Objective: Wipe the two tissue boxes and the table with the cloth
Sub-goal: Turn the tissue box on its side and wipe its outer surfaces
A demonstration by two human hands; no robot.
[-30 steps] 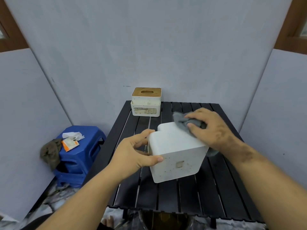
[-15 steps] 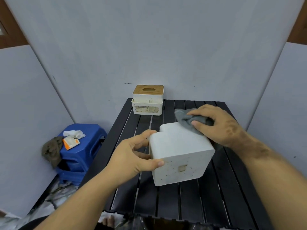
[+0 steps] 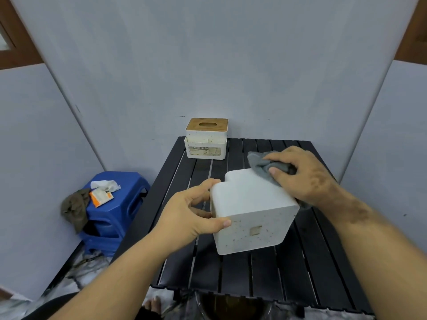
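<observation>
Indoors, black slatted table [image 3: 265, 269], grey walls [image 3: 208, 65]

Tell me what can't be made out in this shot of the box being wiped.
- Head view: far side of the near box, turned away from the camera.
- Left hand: its fingers partly hidden behind the box.
- Part of the cloth, covered by the right hand.
- Label print on the far box: too small to read.

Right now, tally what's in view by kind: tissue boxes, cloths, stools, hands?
Tissue boxes: 2, the near tissue box and the far tissue box
Cloths: 2, the grey cloth and the brown cloth
Stools: 1, the blue stool
Hands: 2, left hand, right hand
Total: 7
</observation>
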